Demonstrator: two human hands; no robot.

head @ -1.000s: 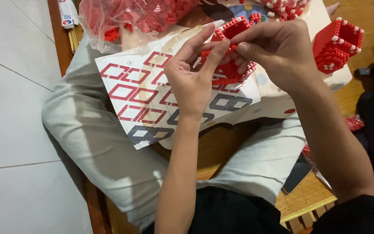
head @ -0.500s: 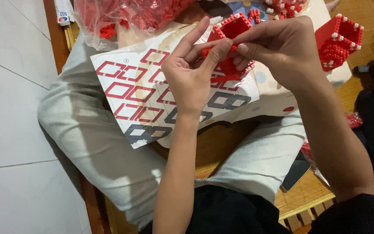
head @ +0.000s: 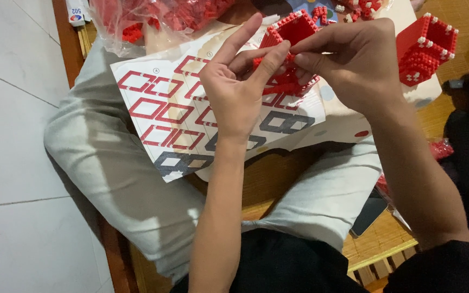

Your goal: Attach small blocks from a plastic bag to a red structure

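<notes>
Above the lap, left hand (head: 238, 89) and right hand (head: 354, 62) meet on a red brick-built open box (head: 289, 54): left thumb and fingers grip its near wall, right fingertips pinch at its top rim. Beneath it an instruction sheet (head: 191, 119) with red and grey outline diagrams lies across the grey-trousered knee (head: 109, 173). Farther out: second red brick box (head: 425, 49) at right, clear bag of red bricks (head: 153, 19) at top left, dark phone (head: 369, 216) on the bamboo mat (head: 381, 244).

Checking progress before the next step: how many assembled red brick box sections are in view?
2: one red box section gripped by left hand and right hand; another red box section sits far right. Others may be hidden.
</notes>
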